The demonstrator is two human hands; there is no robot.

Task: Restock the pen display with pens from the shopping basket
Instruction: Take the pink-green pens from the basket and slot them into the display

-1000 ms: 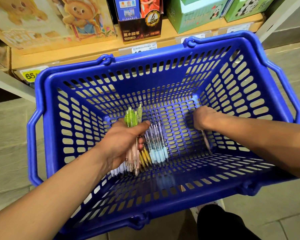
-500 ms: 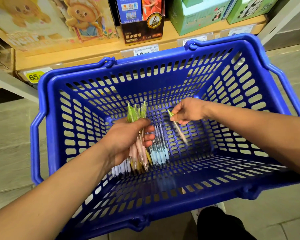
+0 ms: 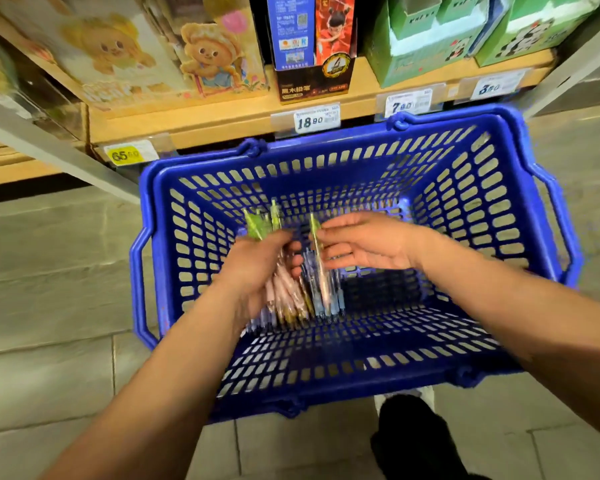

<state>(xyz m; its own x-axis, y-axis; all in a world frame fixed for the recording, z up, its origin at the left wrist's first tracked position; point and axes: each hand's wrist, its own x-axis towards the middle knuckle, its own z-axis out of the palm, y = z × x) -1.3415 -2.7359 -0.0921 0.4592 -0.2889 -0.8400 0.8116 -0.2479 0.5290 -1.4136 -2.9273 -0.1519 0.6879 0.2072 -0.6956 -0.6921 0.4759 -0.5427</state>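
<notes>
A blue plastic shopping basket (image 3: 482, 209) stands on the floor below me. Inside it my left hand (image 3: 257, 268) grips a bundle of pens (image 3: 291, 299) with green, pink, yellow and pale blue ends; their green tops stick up above my fingers. My right hand (image 3: 364, 244) is right beside the bundle and pinches a single green-topped pen (image 3: 317, 251) between thumb and fingertips, its other fingers stretched out. That pen lies against the bundle's right side. The pen display is not in view.
A wooden shelf (image 3: 222, 123) with price tags runs just behind the basket, holding a boxed bear toy (image 3: 219, 53), a dark pencil box (image 3: 312, 46) and green panda boxes (image 3: 430, 39). Grey floor tiles (image 3: 49, 271) surround the basket. A dark shoe (image 3: 416, 441) shows at the bottom.
My right hand picked one pen off the basket floor at the right and carried it left to the bundle in my left hand. The view has tilted up toward the shelf.
</notes>
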